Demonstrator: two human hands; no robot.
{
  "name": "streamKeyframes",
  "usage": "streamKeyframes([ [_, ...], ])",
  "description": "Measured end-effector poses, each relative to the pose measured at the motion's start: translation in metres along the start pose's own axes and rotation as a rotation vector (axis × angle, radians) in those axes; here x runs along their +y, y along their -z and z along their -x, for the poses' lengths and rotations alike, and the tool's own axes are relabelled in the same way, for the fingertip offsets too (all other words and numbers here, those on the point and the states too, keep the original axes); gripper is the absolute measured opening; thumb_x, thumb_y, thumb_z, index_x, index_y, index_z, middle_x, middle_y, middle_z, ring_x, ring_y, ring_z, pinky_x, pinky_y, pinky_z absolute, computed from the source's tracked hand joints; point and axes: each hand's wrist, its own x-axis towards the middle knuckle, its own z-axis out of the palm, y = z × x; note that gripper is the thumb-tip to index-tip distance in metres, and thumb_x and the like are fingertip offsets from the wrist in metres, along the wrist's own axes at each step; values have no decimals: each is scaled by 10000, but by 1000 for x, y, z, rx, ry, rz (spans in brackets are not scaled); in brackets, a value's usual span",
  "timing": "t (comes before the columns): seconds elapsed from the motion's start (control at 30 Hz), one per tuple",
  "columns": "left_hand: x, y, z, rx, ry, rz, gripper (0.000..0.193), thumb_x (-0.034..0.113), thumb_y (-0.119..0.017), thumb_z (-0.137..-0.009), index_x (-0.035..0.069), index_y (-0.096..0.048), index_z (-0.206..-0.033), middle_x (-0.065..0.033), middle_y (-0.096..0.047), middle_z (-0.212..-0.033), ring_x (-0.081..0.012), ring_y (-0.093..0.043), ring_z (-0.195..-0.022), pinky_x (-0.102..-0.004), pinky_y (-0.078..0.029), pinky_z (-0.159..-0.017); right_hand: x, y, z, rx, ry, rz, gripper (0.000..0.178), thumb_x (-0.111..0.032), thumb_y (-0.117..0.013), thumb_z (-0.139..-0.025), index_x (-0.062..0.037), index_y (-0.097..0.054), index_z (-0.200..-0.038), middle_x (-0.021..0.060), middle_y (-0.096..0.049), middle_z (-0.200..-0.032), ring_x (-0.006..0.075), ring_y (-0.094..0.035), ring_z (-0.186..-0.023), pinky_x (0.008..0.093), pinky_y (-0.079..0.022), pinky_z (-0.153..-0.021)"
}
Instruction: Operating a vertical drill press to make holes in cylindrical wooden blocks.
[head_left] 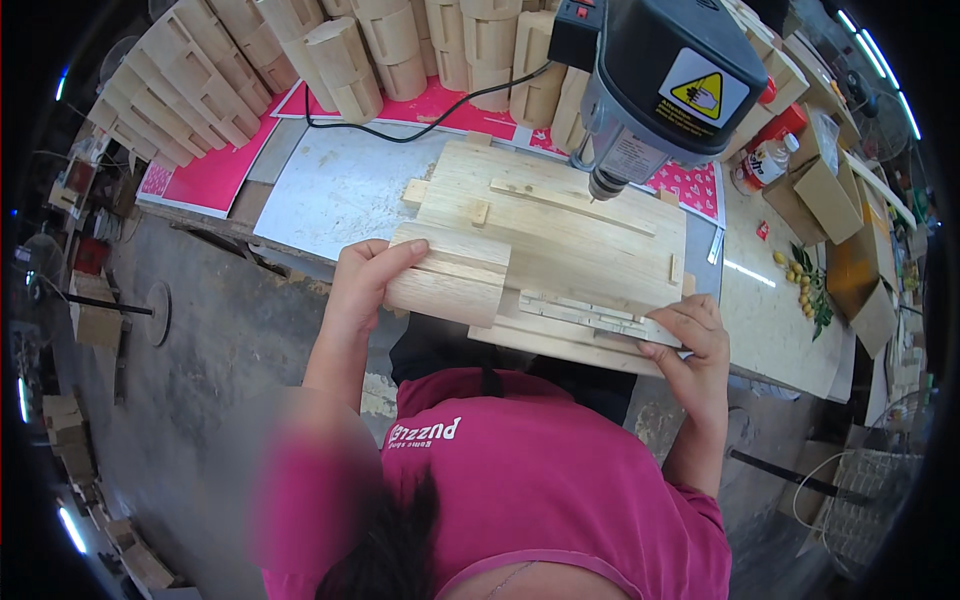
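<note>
Pale wood is filling my left hand [362, 278], its thumb pressing on the top of a rounded, grooved wooden block [450, 275] that I am holding at the near left corner of a wooden jig board [570, 225]; whether they are touching, I cannot tell. With my right hand [696, 342] I am pinching a slotted silver-grey strip [600, 318] by its right end, along the board's near edge. Farther off, a drill press [670, 85] is pointing its chuck [606, 184] downward, and notched wooden cylinders [388, 45] are standing along the far side.
</note>
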Motion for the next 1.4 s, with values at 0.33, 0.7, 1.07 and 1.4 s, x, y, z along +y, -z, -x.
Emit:
streamKeyframes([
  [0.33, -7, -38, -4, -115, 48, 5, 301, 247, -699, -754, -43, -622, -724, -80, -616, -632, -85, -542, -513, -204, -398, -470, 39, -11, 2, -8, -41, -138, 274, -74, -754, -602, -43, -681, -865, 45, -601, -820, 209, -492, -827, 310, -387, -754],
  [0.7, -52, -70, -30, -300, 45, -100, 307, 296, -691, -791, -2, -621, -771, 1, -574, -653, -49, -475, -582, -210, -359, -511, 63, -48, -10, -23, -120, -223, 264, -50, -737, -657, -15, -664, -908, 64, -573, -882, 197, -511, -868, 277, -402, -755],
  [1.07, -88, -66, -33, -149, -875, -824, 597, 237, -790, -559, 94, -591, -1103, -84, -539, -976, -260, -482, -959, -391, -331, -854, 83, -46, 4, 181, -97, 261, 437, -154, -794, -596, -39, -575, -956, 107, -545, -895, 292, -491, -866, 367, -407, -764],
  [1.4, -91, -105, -78, -1, -876, -882, 591, 299, -795, -527, 123, -620, -1064, -20, -546, -836, -230, -481, -904, -387, -283, -855, 114, -49, -38, 220, -270, 419, 495, -237, -806, -617, -20, -486, -926, 129, -499, -886, 316, -483, -827, 380, -414, -707],
])
